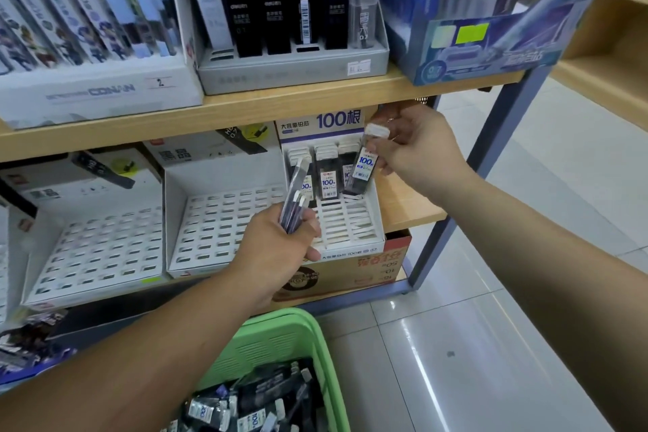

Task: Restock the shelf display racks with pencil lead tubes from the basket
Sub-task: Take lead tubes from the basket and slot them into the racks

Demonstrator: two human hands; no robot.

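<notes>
The right hand (417, 151) pinches one pencil lead tube (364, 168) by its upper part, near the white cap, with fingers and thumb curled round it. The tube hangs below that hand and towards its inner side, tilted, with its lower end at the back rows of the slotted white rack (350, 231). Gripping it high leaves the bottom free, which I judge is meant to let it slide down into a slot beside the standing tubes (328, 172) already there. I cannot tell whether the end has entered a slot yet.

The left hand (277, 249) is closed round a small bundle of tubes (296, 200), which stick up out of the fist and lean towards the rack. It holds them just in front of the rack's front slots, probably as a ready supply, so the right hand can take one at a time without reaching down.

Below the left forearm, nearer the person, sits the green basket (315, 333), where many more loose tubes (252, 410) lie in a heap, close enough for a refill. Beyond the left hand, on its outer side, two more slotted racks (217, 228) sit on the same shelf, so I judge the job is at an early stage
</notes>
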